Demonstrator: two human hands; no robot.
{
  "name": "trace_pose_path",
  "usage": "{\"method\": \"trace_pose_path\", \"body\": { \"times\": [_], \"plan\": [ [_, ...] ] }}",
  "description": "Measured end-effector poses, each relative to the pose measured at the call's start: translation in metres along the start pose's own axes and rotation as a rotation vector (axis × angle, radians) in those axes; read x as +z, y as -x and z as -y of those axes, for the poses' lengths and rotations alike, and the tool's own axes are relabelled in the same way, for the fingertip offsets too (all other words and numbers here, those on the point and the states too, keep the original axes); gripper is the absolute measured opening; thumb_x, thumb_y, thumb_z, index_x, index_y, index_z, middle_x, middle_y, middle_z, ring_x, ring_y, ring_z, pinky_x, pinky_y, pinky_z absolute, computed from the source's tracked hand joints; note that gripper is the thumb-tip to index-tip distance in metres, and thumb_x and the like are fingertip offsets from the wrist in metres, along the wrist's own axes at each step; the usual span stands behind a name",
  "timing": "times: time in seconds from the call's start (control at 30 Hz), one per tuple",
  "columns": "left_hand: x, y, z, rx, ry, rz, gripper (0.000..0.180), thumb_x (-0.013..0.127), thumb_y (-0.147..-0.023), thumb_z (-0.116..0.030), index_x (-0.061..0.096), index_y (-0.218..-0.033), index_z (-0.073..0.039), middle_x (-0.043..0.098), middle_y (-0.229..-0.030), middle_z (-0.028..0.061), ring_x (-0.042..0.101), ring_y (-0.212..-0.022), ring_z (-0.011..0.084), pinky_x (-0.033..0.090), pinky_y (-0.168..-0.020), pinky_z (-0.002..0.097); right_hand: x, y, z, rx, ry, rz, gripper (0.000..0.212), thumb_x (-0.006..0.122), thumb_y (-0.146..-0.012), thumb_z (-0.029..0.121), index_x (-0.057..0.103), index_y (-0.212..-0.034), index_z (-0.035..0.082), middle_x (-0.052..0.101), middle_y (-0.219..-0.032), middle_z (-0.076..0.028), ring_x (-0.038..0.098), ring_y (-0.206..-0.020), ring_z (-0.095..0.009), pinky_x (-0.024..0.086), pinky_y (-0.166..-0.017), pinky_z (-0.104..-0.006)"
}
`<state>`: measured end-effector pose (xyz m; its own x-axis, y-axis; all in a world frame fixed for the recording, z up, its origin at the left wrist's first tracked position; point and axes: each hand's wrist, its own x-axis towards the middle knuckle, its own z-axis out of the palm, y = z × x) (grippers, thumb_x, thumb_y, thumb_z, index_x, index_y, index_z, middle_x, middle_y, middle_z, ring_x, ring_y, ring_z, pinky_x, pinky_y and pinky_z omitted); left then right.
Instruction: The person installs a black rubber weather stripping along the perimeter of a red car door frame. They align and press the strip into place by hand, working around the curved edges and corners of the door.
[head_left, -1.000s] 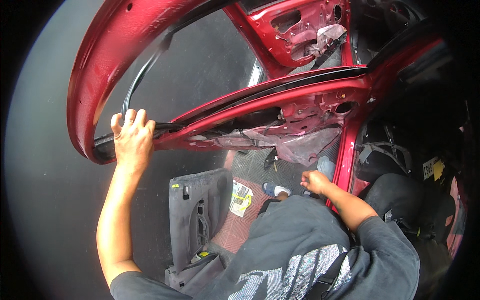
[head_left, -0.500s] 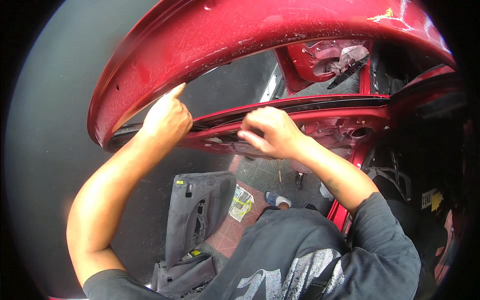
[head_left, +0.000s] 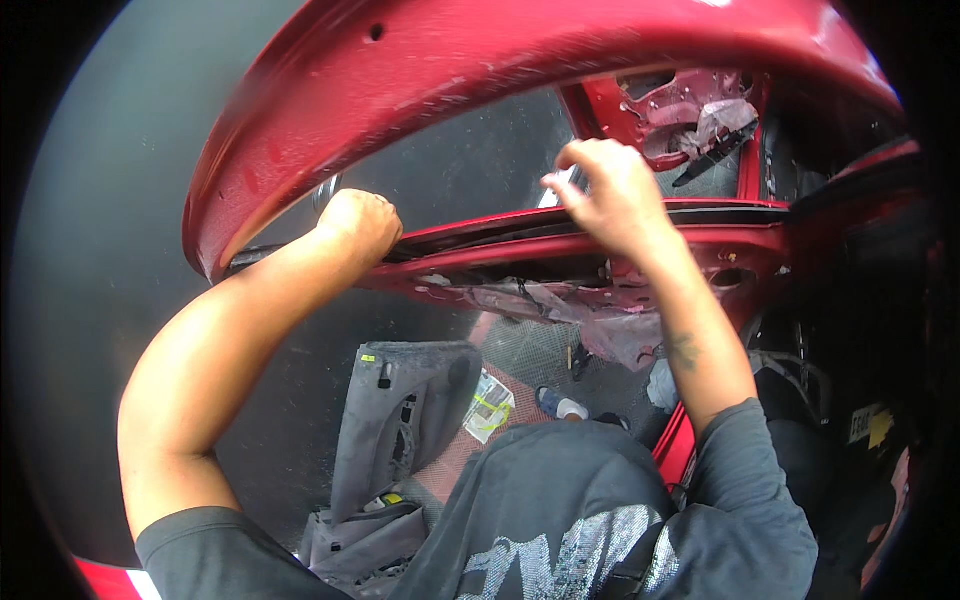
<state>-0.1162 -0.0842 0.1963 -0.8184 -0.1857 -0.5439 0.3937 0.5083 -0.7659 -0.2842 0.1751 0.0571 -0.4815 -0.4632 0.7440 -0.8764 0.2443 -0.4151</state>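
A red car door (head_left: 540, 248) stands in front of me, its curved window frame (head_left: 330, 105) arching across the top. Its inner side is stripped, with torn clear plastic sheeting (head_left: 625, 335) hanging from the panel. My left hand (head_left: 358, 222) is closed beside the left part of the window opening, just above the sill. Its fingertips are turned away, so anything in them is hidden. Over the window opening, my right hand (head_left: 612, 195) is raised with thumb and fingers apart and nothing visible between them.
A grey door trim panel (head_left: 375, 430) leans below left, with another dark trim piece (head_left: 365, 550) by it. Printed paper (head_left: 488, 408) lies on the tiled floor. Beyond the opening is another stripped red door (head_left: 650, 125). The dark car interior (head_left: 850, 330) is at right.
My right hand has risen and moved right, away from the door sill. My left hand's extended index finger has curled in, and the hand has shifted slightly right. The view has shifted a little.
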Motion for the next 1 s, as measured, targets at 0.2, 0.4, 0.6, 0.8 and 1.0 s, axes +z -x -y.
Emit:
{"method": "trace_pose_path", "body": {
  "times": [0.2, 0.4, 0.6, 0.8, 1.0],
  "plan": [
    [-0.031, 0.009, -0.004, -0.197, 0.251, 0.103, 0.029, 0.07, -0.1, -0.03, 0.081, -0.105, -0.003, 0.081, -0.107, 0.0211, 0.079, -0.11, 0.0356, 0.063, -0.092, 0.0484, -0.067, 0.03, -0.066, 0.16, 0.147, -0.103, 0.028, 0.08, -0.098, 0.03, 0.072, -0.1, 0.003, 0.076, -0.096, -0.015, 0.074, -0.091, -0.036, 0.059, -0.082, -0.0456],
    [-0.01, -0.022, -0.004, -0.288, 0.359, 0.124, 0.05, 0.054, -0.114, -0.04, 0.076, -0.105, 0.004, 0.079, -0.105, 0.0268, 0.076, -0.106, 0.0437, 0.06, -0.097, 0.0523, -0.118, 0.084, -0.077, 0.233, 0.151, -0.242, 0.025, 0.08, -0.099, 0.028, 0.074, -0.104, 0.004, 0.077, -0.097, -0.014, 0.075, -0.085, -0.03, 0.058, -0.079, -0.0404],
    [0.004, -0.011, 0.002, -0.082, 0.239, 0.172, 0.04, 0.054, -0.114, -0.035, 0.076, -0.11, -0.002, 0.079, -0.097, 0.0211, 0.077, -0.097, 0.0434, 0.061, -0.088, 0.0535, -0.155, 0.164, -0.069, 0.504, -0.13, -0.441, 0.023, 0.076, -0.107, 0.023, 0.077, -0.107, 0.001, 0.072, -0.09, 0.003, 0.063, -0.085, -0.003, 0.051, -0.079, -0.0219],
    [-0.006, -0.008, -0.015, -0.051, -0.028, 0.114, 0.036, 0.049, -0.115, -0.038, 0.067, -0.108, -0.007, 0.077, -0.08, 0.0162, 0.079, -0.081, 0.0365, 0.062, -0.073, 0.0493, -0.156, 0.238, -0.056, 0.731, -0.158, -0.439, 0.019, 0.076, -0.105, 0.02, 0.077, -0.104, 0.001, 0.076, -0.092, -0.001, 0.069, -0.085, -0.007, 0.053, -0.08, -0.0255],
    [0.004, -0.008, -0.02, 0.031, -0.195, 0.11, 0.026, 0.056, -0.111, -0.034, 0.067, -0.108, -0.01, 0.077, -0.077, 0.0132, 0.079, -0.078, 0.0333, 0.06, -0.072, 0.0461, -0.11, 0.303, -0.043, 0.879, -0.233, -0.376, 0.014, 0.076, -0.105, 0.013, 0.074, -0.102, 0.0, 0.075, -0.099, 0.0, 0.065, -0.096, -0.007, 0.052, -0.092, -0.0249]
  ]
}}
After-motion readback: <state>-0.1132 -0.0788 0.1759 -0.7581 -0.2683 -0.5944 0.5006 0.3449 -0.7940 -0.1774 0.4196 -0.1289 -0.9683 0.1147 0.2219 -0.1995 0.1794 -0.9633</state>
